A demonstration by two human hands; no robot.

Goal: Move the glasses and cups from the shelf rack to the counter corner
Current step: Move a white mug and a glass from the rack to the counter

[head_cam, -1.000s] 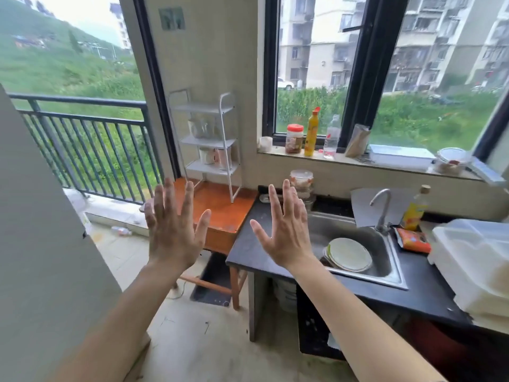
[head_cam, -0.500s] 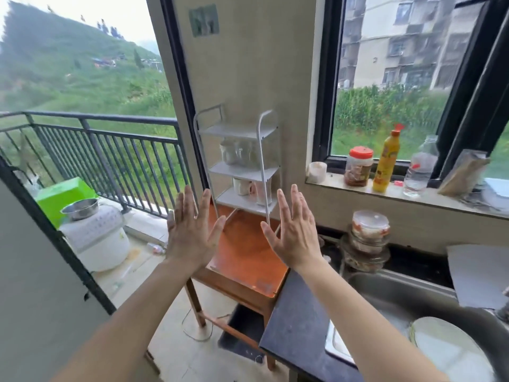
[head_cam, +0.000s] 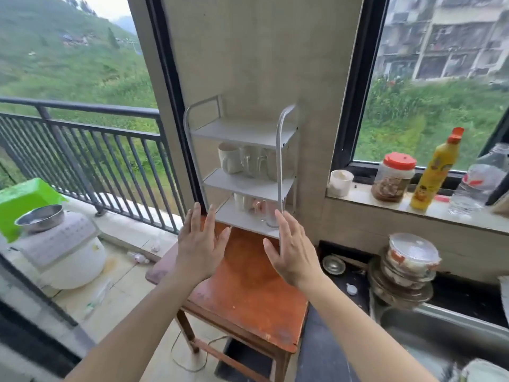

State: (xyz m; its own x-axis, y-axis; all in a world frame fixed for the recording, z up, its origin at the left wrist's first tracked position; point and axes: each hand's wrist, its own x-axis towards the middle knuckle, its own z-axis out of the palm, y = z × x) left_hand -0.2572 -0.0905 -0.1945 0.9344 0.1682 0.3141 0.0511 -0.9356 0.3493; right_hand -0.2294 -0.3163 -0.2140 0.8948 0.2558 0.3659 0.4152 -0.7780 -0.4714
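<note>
A white three-tier shelf rack (head_cam: pixel 242 132) stands on an orange wooden table (head_cam: pixel 248 285) against the wall. Its middle shelf holds a white mug (head_cam: pixel 229 158) and clear glass mugs (head_cam: pixel 252 161). The bottom shelf holds a white cup (head_cam: pixel 242 202), a pink cup (head_cam: pixel 259 206) and a clear glass (head_cam: pixel 271 216). My left hand (head_cam: pixel 199 244) and my right hand (head_cam: pixel 292 250) are raised in front of the rack's bottom shelf, palms forward, fingers spread, holding nothing. The top shelf is bare.
The dark counter (head_cam: pixel 344 279) with a sink (head_cam: pixel 440 334) lies to the right, with stacked lidded bowls (head_cam: pixel 407 266). The windowsill holds a small white cup (head_cam: pixel 341 182), a jar (head_cam: pixel 394 176), a yellow bottle (head_cam: pixel 435 172) and a water bottle (head_cam: pixel 479 183). A balcony railing (head_cam: pixel 82 139) is at left.
The view has moved closer to the rack, which now fills the centre. Both hands stay open and raised, now right in front of the bottom shelf.
</note>
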